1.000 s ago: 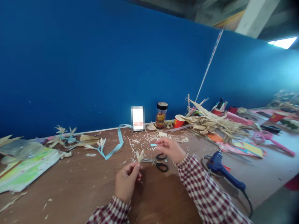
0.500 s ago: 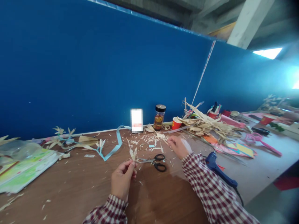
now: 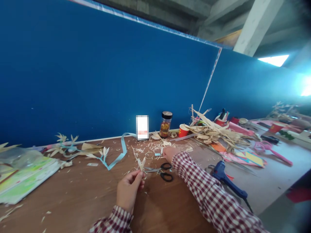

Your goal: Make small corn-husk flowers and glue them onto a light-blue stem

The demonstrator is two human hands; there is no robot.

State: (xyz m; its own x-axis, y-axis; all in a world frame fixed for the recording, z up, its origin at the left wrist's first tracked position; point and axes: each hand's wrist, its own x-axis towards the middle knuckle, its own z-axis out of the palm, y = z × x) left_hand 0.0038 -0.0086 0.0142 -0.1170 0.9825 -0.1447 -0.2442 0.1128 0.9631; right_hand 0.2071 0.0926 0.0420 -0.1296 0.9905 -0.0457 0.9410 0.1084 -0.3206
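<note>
Pinching a small husk flower (image 3: 141, 163) by its base between thumb and fingertips, the left hand (image 3: 128, 191) holds the pale petals upright just above the worktop (image 3: 80, 191), its grip closed firmly on the stem end. The right hand (image 3: 169, 152) stretches forward past the black-handled scissors (image 3: 163, 171), which lie flat on the wood between the two hands, and its fingers come down among the husk scraps (image 3: 150, 149) next to a tiny light-blue snippet of ribbon (image 3: 158, 154); I cannot tell from here whether that grip is closed on anything, since the fingertips are hidden by the back of the hand. To my eye this is the stage of fetching a further small piece to add to the flower, and the next move calls for a fine pinch on something thin and light, then bringing it back to the left hand without disturbing the petals. Farther out, a long blue ribbon (image 3: 121, 152) curls across the wood toward finished husk flowers (image 3: 65, 142) on the left, a jar with a black lid (image 3: 166, 124) and a red paper cup (image 3: 182, 130) stand against the blue wall (image 3: 97, 81), a heap of dried corn husks (image 3: 213, 131) lies to the right, and a blue glue gun (image 3: 224, 176) rests near the checked sleeve (image 3: 204, 194).
</note>
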